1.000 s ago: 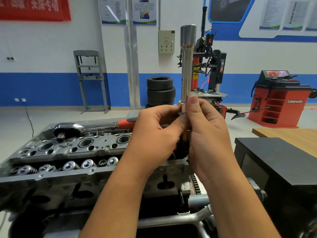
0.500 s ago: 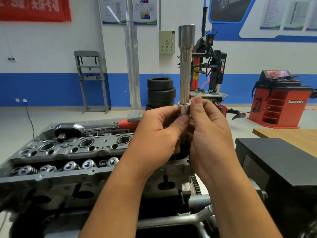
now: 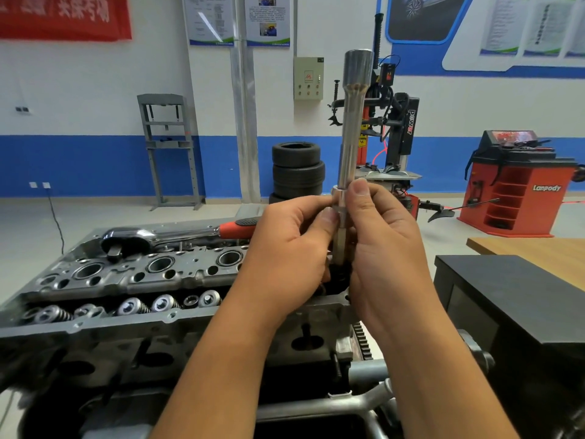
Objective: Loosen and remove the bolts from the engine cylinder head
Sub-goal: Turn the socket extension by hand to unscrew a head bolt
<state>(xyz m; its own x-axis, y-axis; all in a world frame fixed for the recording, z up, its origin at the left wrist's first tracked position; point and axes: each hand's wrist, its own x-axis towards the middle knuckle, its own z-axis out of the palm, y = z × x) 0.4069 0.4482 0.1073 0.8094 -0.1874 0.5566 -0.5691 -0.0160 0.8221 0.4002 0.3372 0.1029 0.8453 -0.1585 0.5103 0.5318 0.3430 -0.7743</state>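
Observation:
A long silver socket extension [image 3: 351, 122] stands upright above the right end of the grey engine cylinder head [image 3: 133, 280]. My left hand [image 3: 291, 248] and my right hand [image 3: 380, 245] both pinch its lower part, where a small socket [image 3: 339, 201] sits on the shaft. What lies below the socket is hidden by my fingers. A ratchet wrench [image 3: 177, 232] with a red handle lies along the far edge of the head, apart from both hands.
A black box [image 3: 512, 299] and a wooden tabletop [image 3: 538, 251] stand to the right. Behind are stacked tyres [image 3: 297, 169], a tyre changer [image 3: 395, 122], a red balancer [image 3: 519, 188] and a grey press frame [image 3: 167, 147]. Valve springs [image 3: 133, 307] line the head's near side.
The extension has tilted slightly and my fingers have shifted a little on its lower part. Both hands stay at the same place above the head.

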